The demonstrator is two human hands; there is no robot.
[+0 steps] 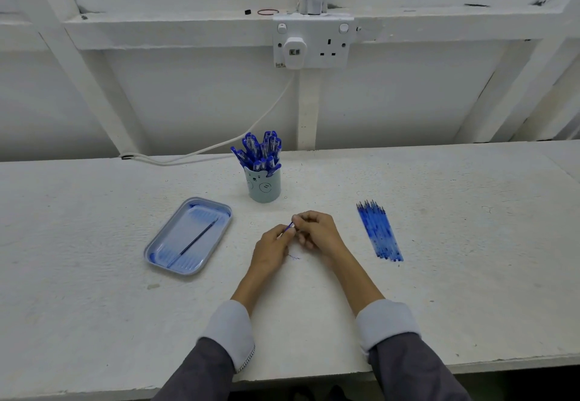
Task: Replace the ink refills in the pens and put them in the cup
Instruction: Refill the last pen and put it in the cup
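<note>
The left hand (271, 251) and right hand (317, 232) both pinch one pen (289, 226) above the tabletop (455, 291), probably to unscrew it, with the tray (150, 254) for old refills left, new refills (379, 232) right, and the pen-filled cup (265, 187) beyond.

I see only a short blue-silver bit of the pen (289, 226); rest hidden inside left hand (271, 251) and right hand (317, 232) grips. Refills (379, 232) nr right edge of bench (94, 306): too blurred to count. Pens (260, 149) in cup (265, 189): lower halves hidden. Sleeves (408, 366) cut off at bottom.
</note>
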